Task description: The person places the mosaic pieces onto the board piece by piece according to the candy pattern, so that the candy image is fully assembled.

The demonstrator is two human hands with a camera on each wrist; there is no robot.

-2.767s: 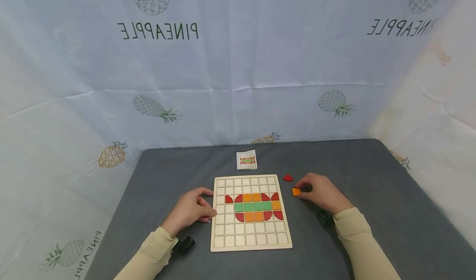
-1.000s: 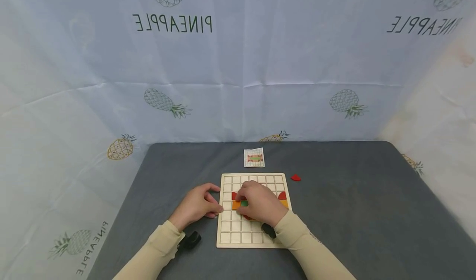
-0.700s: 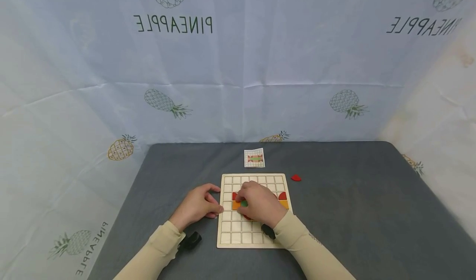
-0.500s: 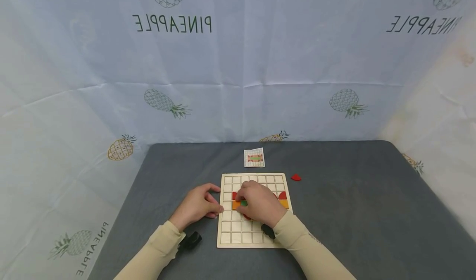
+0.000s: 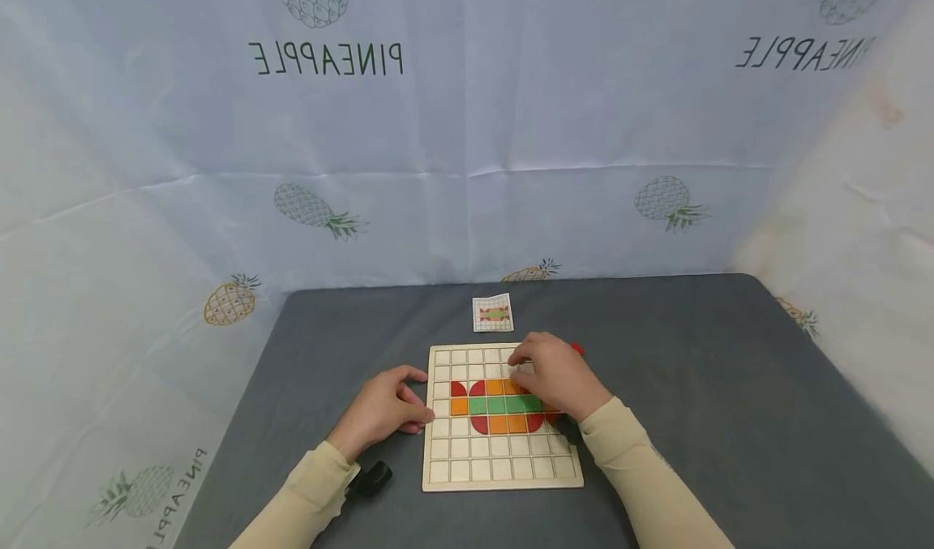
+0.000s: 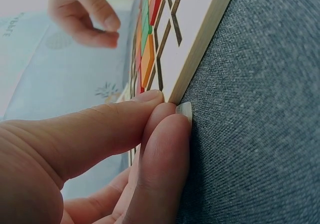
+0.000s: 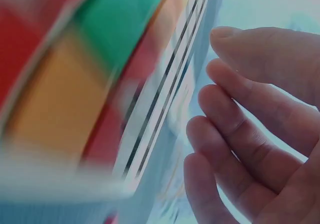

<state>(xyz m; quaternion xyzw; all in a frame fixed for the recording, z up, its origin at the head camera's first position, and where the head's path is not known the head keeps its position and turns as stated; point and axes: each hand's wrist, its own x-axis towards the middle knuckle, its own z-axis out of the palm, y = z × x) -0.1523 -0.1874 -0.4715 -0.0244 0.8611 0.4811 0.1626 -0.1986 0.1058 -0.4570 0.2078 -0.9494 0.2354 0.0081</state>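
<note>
A pale wooden grid board (image 5: 480, 471) lies on the table, with green squares (image 5: 496, 405), orange squares (image 5: 507, 424) and red curved pieces (image 5: 479, 425) set in its cells. My left hand (image 5: 379, 407) grips the board's left edge; in the left wrist view, the thumb (image 6: 110, 121) lies on top and fingertips touch the side. Over the board's upper right part hovers my right hand (image 5: 558, 375), its fingers loosely bent and holding nothing. It hides part of the pattern. An orange square (image 5: 459, 406) fills a cell at the pattern's left end, below a red piece (image 5: 458, 388).
A small printed card (image 5: 493, 313) with a coloured grid pattern lies behind the board. One loose red piece (image 5: 578, 349) shows partly behind my right hand. The grey table (image 5: 693, 371) ends at a pineapple-print curtain (image 5: 467, 127).
My right hand carried an orange square from the table's right side to the pattern's left end. It has let go and moved back up to the right. My left hand stays at the edge.
</note>
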